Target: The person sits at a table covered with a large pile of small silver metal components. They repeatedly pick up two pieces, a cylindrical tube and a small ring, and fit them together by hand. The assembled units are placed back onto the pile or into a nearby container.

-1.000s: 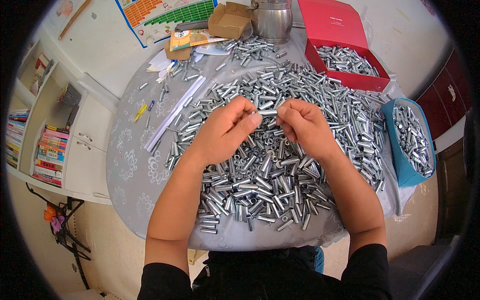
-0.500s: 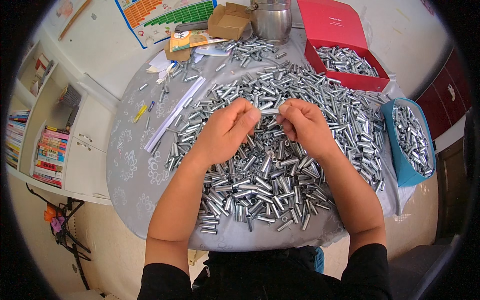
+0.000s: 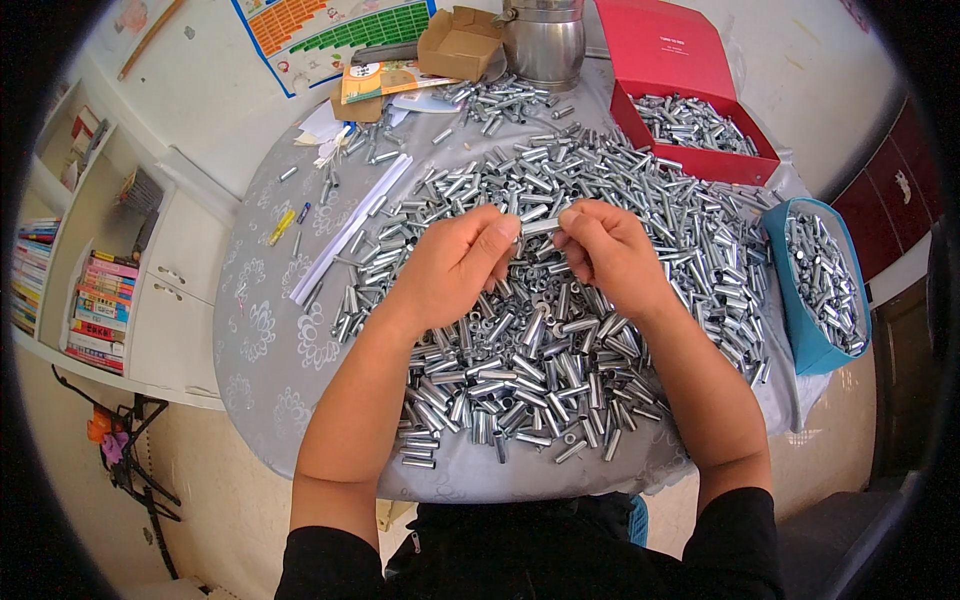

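Over the middle of the table, a short shiny metal sleeve [image 3: 540, 227] lies level between my two hands. My left hand [image 3: 455, 260] pinches its left end with thumb and fingers. At the right end, my right hand [image 3: 615, 258] grips it the same way, fingers curled. The fingers hide both ends, so whether a bolt sits inside cannot be seen. Beneath and around the hands spreads a wide heap of loose metal sleeves [image 3: 520, 385], with small nuts or rings [image 3: 490, 325] among them.
A red box [image 3: 700, 160] with raised lid and a blue fabric bin [image 3: 797, 320] hold metal bolts on the right. A steel pot [image 3: 545, 45] and open cardboard box [image 3: 455, 45] stand behind. A white strip [image 3: 350, 230] and yellow marker [image 3: 281, 227] lie left on the grey tablecloth [image 3: 260, 330].
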A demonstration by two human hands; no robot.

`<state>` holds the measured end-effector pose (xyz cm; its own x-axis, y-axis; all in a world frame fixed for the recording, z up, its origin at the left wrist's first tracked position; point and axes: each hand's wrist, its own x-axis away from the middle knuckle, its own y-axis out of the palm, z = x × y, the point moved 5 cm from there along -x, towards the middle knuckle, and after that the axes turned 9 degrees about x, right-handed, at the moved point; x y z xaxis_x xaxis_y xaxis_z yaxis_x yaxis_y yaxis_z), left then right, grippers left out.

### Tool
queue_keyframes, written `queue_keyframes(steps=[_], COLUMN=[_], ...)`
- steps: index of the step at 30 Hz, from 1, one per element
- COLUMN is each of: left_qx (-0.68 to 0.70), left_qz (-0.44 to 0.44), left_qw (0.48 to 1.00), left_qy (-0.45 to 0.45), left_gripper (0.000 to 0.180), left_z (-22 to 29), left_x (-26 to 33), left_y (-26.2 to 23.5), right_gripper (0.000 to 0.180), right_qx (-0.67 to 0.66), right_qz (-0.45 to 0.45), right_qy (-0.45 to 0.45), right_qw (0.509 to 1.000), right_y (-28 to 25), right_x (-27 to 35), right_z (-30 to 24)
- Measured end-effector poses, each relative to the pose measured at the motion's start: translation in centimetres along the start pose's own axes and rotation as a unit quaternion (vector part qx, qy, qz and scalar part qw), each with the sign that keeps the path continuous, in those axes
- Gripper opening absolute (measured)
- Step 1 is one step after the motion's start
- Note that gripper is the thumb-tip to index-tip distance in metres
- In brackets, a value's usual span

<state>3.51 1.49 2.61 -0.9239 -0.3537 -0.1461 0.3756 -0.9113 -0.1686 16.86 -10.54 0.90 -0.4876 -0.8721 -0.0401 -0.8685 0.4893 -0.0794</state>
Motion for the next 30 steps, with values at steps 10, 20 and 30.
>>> queue_keyframes(steps=[10,20,30], left_qx=[-0.012,-0.05,-0.074], left_qz=[0.023,0.024,0.032], left_qw=[0.999,0.997,0.993], left_qy=[0.028,0.056,0.08], left_gripper=[0.031,0.031,0.029], left_z=[-0.28,-0.64,-0.73], left_x=[0.0,-0.22,-0.2], left_y=[0.03,0.01,0.13], right_gripper=[0.029,0.029,0.03], right_qx=[-0.01,-0.009,-0.005], right_qz=[0.002,0.022,0.02], right_qy=[0.002,0.011,0.011], right_qw=[1.0,1.0,1.0], right_y=[0.07,-0.23,-0.16], right_x=[-0.02,-0.05,-0.04], right_z=[0.07,0.17,-0.02])
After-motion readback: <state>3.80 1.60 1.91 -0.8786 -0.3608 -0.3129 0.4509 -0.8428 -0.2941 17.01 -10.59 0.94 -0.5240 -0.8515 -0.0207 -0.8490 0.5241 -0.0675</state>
